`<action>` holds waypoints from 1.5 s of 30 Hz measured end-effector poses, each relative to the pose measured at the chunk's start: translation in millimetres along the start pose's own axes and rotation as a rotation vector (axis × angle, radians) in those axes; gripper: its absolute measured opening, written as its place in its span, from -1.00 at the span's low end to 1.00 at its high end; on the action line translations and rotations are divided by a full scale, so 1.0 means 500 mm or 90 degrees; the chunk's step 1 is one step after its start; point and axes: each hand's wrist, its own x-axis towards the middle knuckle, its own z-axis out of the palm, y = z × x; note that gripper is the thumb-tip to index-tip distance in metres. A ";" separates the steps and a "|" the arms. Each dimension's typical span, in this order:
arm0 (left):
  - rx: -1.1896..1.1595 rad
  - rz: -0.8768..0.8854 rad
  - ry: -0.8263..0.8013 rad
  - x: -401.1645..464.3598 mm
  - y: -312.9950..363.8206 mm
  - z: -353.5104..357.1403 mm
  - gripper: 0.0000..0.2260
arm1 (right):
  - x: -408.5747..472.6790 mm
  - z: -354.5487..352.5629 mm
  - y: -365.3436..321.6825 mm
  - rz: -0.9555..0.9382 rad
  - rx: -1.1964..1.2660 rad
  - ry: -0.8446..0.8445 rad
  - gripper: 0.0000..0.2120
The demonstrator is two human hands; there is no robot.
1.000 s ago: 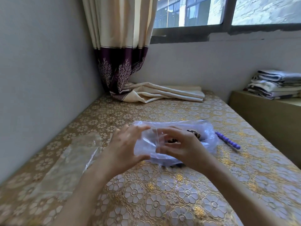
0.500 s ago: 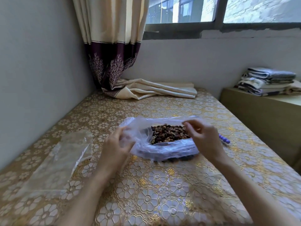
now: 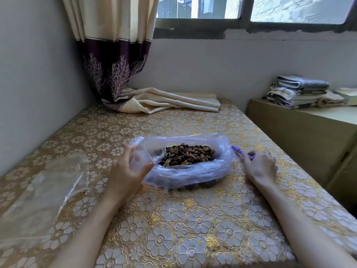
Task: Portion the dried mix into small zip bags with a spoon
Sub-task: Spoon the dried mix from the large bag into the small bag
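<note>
A large clear plastic bag (image 3: pixel 193 171) lies open in the middle of the table, with brown dried mix (image 3: pixel 188 154) heaped inside it. My left hand (image 3: pixel 127 169) holds a small clear zip bag (image 3: pixel 146 155) at the big bag's left edge, thumb and fingers pinching it. My right hand (image 3: pixel 258 165) rests on the table to the right of the big bag, its fingers curled round the purple spoon handle (image 3: pixel 238 149). The spoon's bowl is hidden under that hand.
A stack of clear zip bags (image 3: pixel 48 186) lies on the table's left side by the grey wall. A curtain's folded end (image 3: pixel 170 101) rests at the far edge. To the right stands a lower cabinet (image 3: pixel 301 132) with folded cloths (image 3: pixel 299 91).
My right hand has left the big bag's rim and moved right onto the purple spoon. My left hand stays at the bag's left edge with the small zip bag.
</note>
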 end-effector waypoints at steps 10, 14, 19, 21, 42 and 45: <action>-0.092 -0.006 0.028 -0.010 0.014 -0.007 -0.38 | -0.011 -0.046 -0.034 0.054 0.676 0.134 -0.93; -0.083 -0.002 0.038 -0.013 0.014 -0.007 -0.33 | -0.025 -0.067 -0.077 0.034 0.842 0.063 -0.93; -0.075 -0.007 0.025 -0.025 0.013 -0.015 -0.26 | -0.039 -0.056 -0.111 0.016 0.865 -0.021 -0.89; -0.075 -0.007 0.017 -0.027 0.011 -0.017 -0.28 | -0.036 -0.052 -0.112 -0.048 0.754 -0.002 -0.88; -0.040 -0.024 0.018 -0.007 0.011 -0.001 -0.45 | -0.031 -0.040 -0.122 -0.171 0.600 -0.179 -0.77; -0.035 -0.022 0.013 -0.010 0.011 0.001 -0.48 | -0.033 -0.033 -0.122 -0.110 0.639 -0.180 -0.77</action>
